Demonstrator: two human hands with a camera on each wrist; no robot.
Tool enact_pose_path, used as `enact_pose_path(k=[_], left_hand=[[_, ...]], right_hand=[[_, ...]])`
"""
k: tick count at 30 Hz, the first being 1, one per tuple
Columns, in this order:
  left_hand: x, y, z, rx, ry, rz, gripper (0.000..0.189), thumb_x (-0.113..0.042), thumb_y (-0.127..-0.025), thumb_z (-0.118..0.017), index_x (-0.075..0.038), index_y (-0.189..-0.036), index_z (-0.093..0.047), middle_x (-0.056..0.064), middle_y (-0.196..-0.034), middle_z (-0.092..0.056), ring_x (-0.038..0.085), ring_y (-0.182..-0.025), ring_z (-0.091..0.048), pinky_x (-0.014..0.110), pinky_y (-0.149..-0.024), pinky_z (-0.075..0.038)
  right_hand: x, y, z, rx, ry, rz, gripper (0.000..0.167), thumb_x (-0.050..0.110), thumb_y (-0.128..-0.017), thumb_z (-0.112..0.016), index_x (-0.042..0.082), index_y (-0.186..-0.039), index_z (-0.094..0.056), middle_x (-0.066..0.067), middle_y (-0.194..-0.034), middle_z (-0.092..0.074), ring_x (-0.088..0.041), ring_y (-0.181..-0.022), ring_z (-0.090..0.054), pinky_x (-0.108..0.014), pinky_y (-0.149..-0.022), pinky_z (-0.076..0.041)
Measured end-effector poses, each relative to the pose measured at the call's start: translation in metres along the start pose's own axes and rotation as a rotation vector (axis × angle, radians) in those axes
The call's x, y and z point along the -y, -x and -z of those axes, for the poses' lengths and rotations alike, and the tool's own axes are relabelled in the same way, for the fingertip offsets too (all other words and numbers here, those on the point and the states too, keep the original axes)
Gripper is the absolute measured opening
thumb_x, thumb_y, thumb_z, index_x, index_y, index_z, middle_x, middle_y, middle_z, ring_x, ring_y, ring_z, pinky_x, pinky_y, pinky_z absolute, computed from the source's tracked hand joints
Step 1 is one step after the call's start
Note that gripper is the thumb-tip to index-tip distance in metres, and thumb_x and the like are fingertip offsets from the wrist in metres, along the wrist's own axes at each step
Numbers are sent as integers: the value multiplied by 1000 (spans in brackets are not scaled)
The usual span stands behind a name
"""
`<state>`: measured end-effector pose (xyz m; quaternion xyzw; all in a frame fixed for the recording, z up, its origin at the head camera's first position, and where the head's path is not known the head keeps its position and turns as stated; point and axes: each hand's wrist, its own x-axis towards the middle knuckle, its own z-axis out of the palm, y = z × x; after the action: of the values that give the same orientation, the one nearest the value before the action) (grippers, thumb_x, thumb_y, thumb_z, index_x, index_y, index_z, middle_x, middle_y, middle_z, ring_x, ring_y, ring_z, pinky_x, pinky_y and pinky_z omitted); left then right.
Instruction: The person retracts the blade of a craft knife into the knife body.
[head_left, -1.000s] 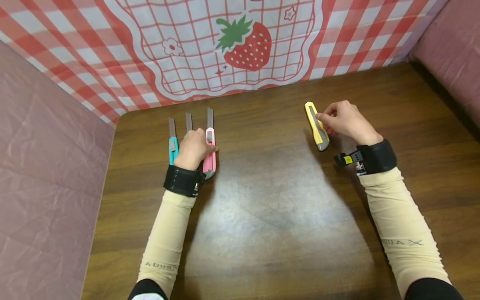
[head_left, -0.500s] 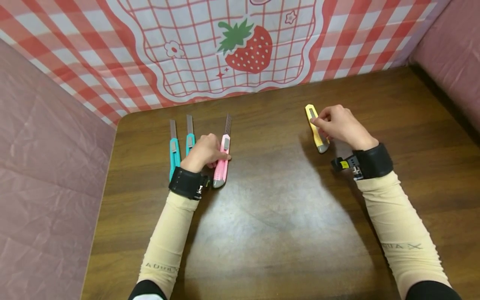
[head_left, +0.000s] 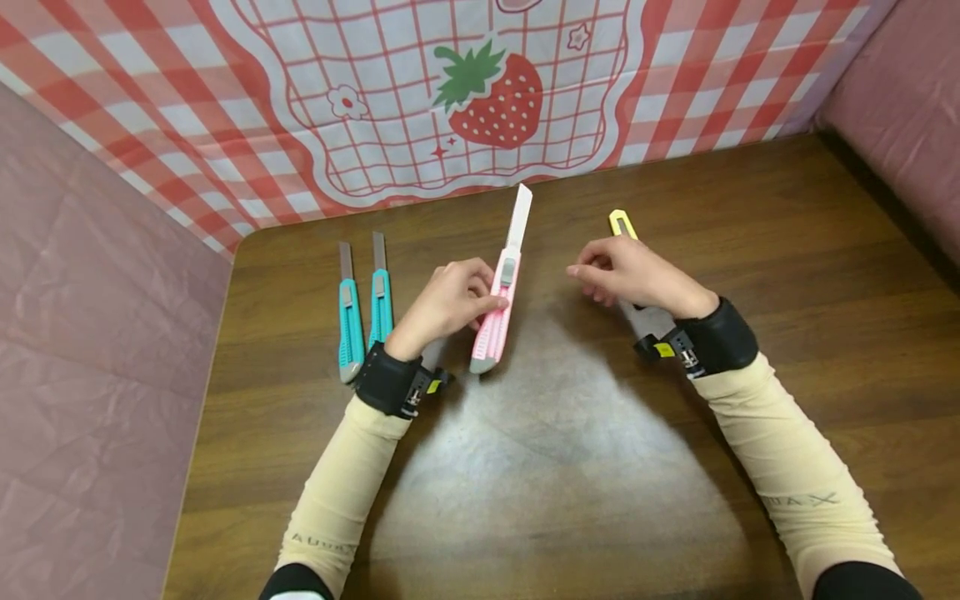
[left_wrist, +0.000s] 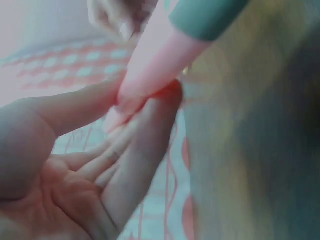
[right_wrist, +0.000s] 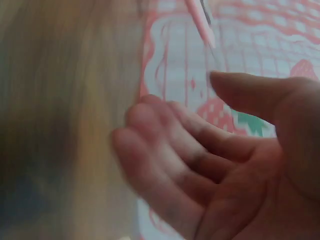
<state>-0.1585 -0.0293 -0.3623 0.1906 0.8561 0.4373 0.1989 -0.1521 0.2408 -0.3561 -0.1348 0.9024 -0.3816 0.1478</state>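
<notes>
My left grip (head_left: 447, 298) pinches the pink cutter (head_left: 507, 275); my right grip (head_left: 630, 272), empty and apart, should approach behind the bare blade (head_left: 519, 218).

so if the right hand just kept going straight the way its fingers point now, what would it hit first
Probably the pink utility knife held in the left hand: it lies in line with the right hand's fingertips, though height is unclear and it might miss.
</notes>
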Motion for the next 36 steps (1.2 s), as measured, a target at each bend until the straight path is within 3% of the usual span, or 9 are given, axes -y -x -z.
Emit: enact_pose_path(k=[5,9,18,27,32,36], left_hand=[[-10,0,-17,28,133,-99,22,-9,-90,-71,0,-105,-58,17,-86,-72,13,-62,-67,48,-65,-64],[-15,1,-28,23,160,-135,22,-8,-90,-71,0,-106,-58,17,-87,-72,14,-65,-68,47,-65,-64],[-16,-1,-44,10,251,-148,24,-9,-89,-72,0,-108,-59,19,-91,-73,13,-68,-69,43,-67,-65],[-8,-6,-51,193,179,-137,16,-8,-90,-71,2,-101,-66,18,-93,-75,8,-69,-69,33,-68,-65],[-7,-7,-58,264,268,-112,15,-1,-91,-67,6,-104,-65,24,-98,-74,18,-77,-73,38,-72,-66],[-8,-8,-65,272,327,-100,16,0,-92,-65,8,-105,-64,27,-100,-73,26,-83,-75,39,-74,-66]], right_hand=[[7,-5,-12,40,-272,96,30,20,-102,-53,-7,-112,-61,-24,-87,-67,-28,-66,-68,-44,-58,-62],[11,-6,-17,68,-371,136,32,22,-104,-49,-8,-108,-61,-20,-82,-70,-29,-65,-70,-49,-61,-62],[13,-4,-17,13,-343,145,30,20,-103,-52,-7,-100,-65,-6,-70,-67,-20,-57,-66,-39,-58,-61],[8,-2,-5,-125,-353,121,30,22,-102,-54,-5,-91,-64,-1,-65,-64,-19,-53,-64,-40,-55,-61],[7,-1,3,-223,-376,141,36,23,-103,-53,-7,-90,-65,4,-65,-64,-16,-51,-62,-31,-49,-58],[7,1,6,-261,-346,150,37,24,-103,-52,-8,-92,-67,4,-66,-63,-16,-52,-61,-27,-48,-57]])
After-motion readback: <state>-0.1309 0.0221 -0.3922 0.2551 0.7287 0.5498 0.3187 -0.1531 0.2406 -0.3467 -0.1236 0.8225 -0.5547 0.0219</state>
